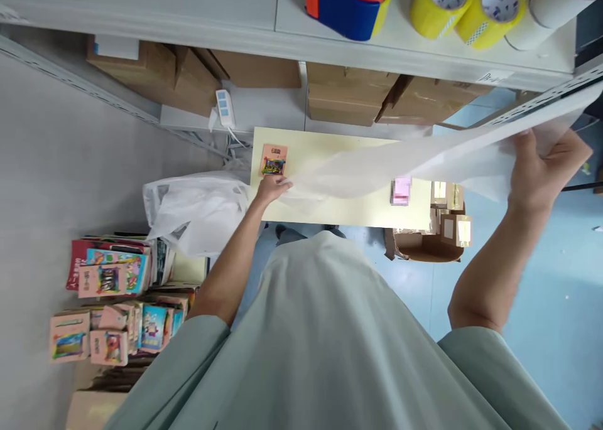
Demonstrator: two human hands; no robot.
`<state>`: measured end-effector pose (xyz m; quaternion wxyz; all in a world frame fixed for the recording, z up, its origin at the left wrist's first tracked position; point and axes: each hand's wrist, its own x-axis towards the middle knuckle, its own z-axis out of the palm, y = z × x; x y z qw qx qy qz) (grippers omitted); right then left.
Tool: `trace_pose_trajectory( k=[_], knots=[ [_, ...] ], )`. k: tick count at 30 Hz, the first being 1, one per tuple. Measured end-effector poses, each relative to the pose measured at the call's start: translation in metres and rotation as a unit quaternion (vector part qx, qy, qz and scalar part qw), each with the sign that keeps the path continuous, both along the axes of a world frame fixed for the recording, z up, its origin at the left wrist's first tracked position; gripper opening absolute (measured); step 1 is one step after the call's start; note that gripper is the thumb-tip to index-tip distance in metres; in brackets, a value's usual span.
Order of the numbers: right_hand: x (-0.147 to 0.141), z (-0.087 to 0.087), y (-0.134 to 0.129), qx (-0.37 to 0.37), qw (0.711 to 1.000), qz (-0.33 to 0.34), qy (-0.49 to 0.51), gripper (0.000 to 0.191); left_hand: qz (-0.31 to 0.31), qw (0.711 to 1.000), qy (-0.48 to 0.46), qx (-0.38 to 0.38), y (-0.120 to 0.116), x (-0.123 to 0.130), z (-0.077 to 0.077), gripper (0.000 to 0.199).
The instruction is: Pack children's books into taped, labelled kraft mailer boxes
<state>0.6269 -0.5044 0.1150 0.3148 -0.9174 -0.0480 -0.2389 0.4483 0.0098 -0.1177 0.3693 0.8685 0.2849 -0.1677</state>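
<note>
A long white translucent sheet [377, 168], perhaps thin plastic, stretches between my two hands above the cream table [330, 144]. Its left end is pinched in my left hand [272, 188], low over the table. Right beside those fingertips lies a small pink book [274, 159] with a colourful cover. Raised higher at the right, my right hand [541, 163] is closed around the sheet's other end. Part of the table is hidden under the sheet. A small pink card-like item [401, 191] lies farther right on the tabletop.
Stacks of books [117, 279] and a white plastic bag [198, 204] are at the left. Overhead, a shelf [211, 6] carries a blue-and-red tape dispenser [348, 6] and yellow tape rolls [443, 3]. Cardboard boxes [348, 91] sit behind; an open carton [424, 245] is at right.
</note>
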Motion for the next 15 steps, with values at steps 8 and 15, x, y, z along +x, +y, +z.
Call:
trace_pose_trajectory(
  k=[8, 15],
  knots=[
    [0.017, -0.119, -0.085, 0.09, 0.968, -0.099, 0.213, 0.013, 0.009, 0.993, 0.092, 0.074, 0.043, 0.014, 0.038, 0.044],
    [-0.01, -0.17, -0.123, 0.208, 0.924, -0.005, 0.32, 0.037, 0.047, 0.986, 0.103, 0.124, 0.072, 0.034, 0.042, 0.046]
  ],
)
